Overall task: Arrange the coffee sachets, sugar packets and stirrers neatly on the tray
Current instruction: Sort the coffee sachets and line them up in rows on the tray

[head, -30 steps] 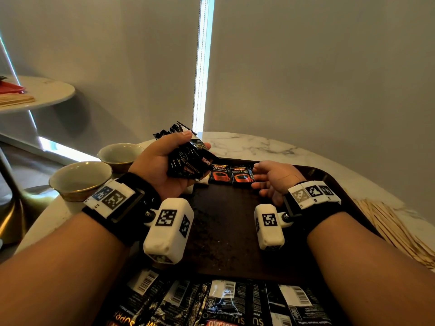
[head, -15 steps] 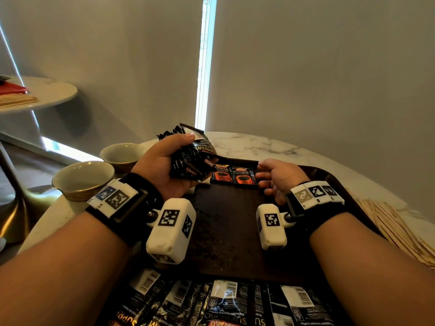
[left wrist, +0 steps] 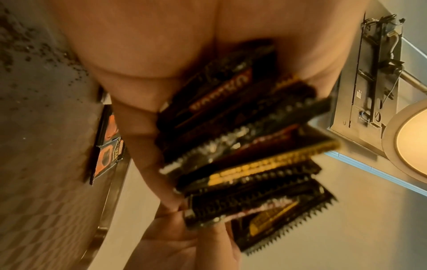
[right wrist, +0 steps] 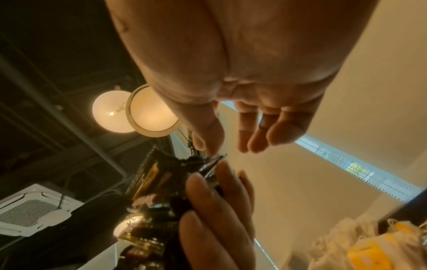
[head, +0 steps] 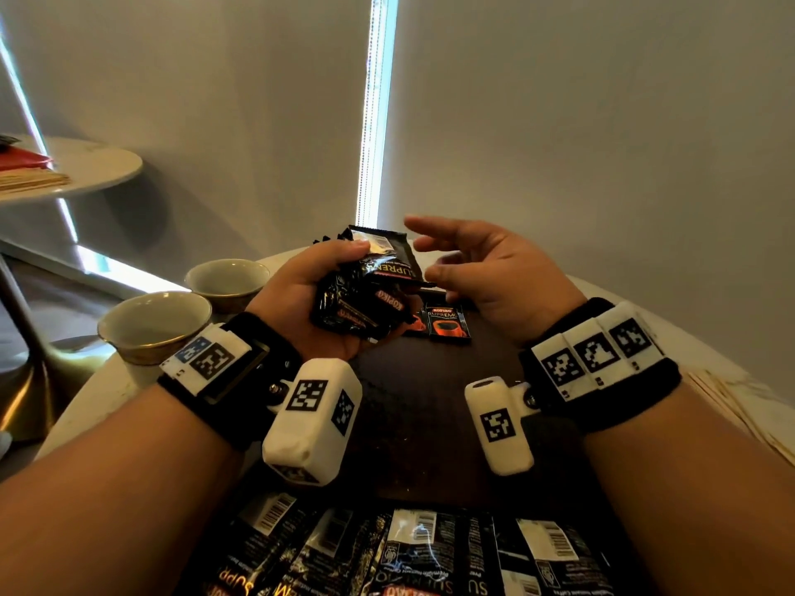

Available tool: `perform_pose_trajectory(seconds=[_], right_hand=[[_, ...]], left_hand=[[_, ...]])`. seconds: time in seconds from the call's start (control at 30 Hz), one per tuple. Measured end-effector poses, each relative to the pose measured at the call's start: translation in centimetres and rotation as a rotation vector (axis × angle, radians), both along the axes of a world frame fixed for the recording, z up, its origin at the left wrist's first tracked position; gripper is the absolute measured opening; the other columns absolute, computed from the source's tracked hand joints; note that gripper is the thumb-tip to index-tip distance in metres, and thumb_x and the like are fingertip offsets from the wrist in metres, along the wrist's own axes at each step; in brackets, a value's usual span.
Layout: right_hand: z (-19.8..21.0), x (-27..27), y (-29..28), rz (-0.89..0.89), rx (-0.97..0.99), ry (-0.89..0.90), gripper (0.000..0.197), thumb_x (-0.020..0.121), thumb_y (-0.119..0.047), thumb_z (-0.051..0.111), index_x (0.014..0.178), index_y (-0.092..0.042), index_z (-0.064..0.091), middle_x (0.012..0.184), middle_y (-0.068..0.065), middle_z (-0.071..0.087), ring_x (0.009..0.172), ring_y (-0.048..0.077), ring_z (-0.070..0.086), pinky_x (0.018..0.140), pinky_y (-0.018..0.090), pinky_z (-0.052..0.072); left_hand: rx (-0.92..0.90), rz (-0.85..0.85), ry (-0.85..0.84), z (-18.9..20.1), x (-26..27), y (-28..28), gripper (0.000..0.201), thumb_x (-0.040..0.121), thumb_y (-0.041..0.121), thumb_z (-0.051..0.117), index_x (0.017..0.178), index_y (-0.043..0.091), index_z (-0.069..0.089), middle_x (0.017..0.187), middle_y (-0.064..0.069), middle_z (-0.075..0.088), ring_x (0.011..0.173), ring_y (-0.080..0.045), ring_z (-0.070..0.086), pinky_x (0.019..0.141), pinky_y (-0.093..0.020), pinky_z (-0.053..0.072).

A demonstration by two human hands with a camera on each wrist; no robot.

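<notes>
A café or lounge-like room: round marble counter (head: 671, 320) with a dark serving tray (head: 421, 406), two gold-rimmed cups (head: 155, 324), a second round marble table (head: 86, 169) on a brass pedestal, roller blinds (head: 602, 122), globe ceiling lamps (right wrist: 110, 114) and a ceiling-cassette air conditioner (right wrist: 34, 210).

Two cream bowls with gold rims (head: 157, 324) (head: 228, 279) stand side by side at the left edge of the marbled surface (head: 671, 333), a second round surface (head: 92, 165) carrying a red item (head: 23, 159) stands farther left, and a bright window gap (head: 378, 109) splits the grey blinds.
</notes>
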State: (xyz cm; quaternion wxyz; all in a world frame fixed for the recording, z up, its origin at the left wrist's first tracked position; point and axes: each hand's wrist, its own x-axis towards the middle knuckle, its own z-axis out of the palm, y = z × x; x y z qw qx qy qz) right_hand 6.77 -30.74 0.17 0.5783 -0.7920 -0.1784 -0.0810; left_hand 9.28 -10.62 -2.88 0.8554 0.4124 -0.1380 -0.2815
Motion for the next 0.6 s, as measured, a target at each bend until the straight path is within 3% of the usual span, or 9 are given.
perform_pose_trajectory(seconds=[0.17,0.23,0.33,0.4,0.6], right_hand=[[-0.3,-0.1,0.4,0.054,0.009,0.019,0.043,0.087,0.002,0.063,0.116,-0.028,0.073,0.100,0.029,0.069,0.080,0.022,0.069,0.074,0.024,0.055],[-0.5,0.1,0.4,0.072,0.024,0.032,0.042,0.086,0.000,0.064,0.115,-0.028,0.073,0.100,0.030,0.070,0.090,0.035,0.071,0.084,0.036,0.059],[-0.8,0.1,0.8,0.075,0.017,0.019,0.040,0.087,-0.003,0.063,0.112,-0.032,0.075,0.104,0.036,0.066,0.101,0.051,0.063,0.093,0.052,0.055],[-1.0,0.1,0.9,0.034,-0.007,0.007,0.038,0.088,-0.004,0.065,0.109,-0.034,0.075,0.101,0.033,0.068,0.099,0.048,0.065,0.094,0.055,0.054],[-1.3,0.4,1.1,-0.035,-0.041,-0.009,0.033,0.089,0.001,0.065,0.108,-0.023,0.077,0.108,0.003,0.076,0.105,0.020,0.071,0.097,0.043,0.054]], left_hand=[[0.002,-0.025,-0.021,-0.2,-0.2,0.1,0.047,0.087,0.031,0.052,0.125,0.004,0.061,0.103,-0.019,0.070,0.086,-0.030,0.070,0.075,-0.038,0.059],[0.007,-0.051,-0.024,-0.2,-0.3,0.0,0.049,0.088,0.031,0.053,0.128,0.002,0.060,0.107,-0.020,0.068,0.089,-0.032,0.069,0.079,-0.040,0.058],[0.011,-0.062,-0.024,-0.3,-0.3,-0.1,0.047,0.088,0.030,0.050,0.125,0.002,0.060,0.101,-0.019,0.070,0.083,-0.030,0.071,0.073,-0.039,0.060],[-0.005,-0.080,-0.011,-0.3,-0.5,-0.2,0.047,0.090,0.031,0.050,0.126,0.001,0.059,0.102,-0.020,0.070,0.086,-0.032,0.072,0.074,-0.040,0.061],[-0.046,-0.094,-0.028,-0.5,-0.4,0.0,0.048,0.091,0.033,0.055,0.126,0.003,0.064,0.111,-0.021,0.069,0.096,-0.034,0.071,0.084,-0.046,0.060]])
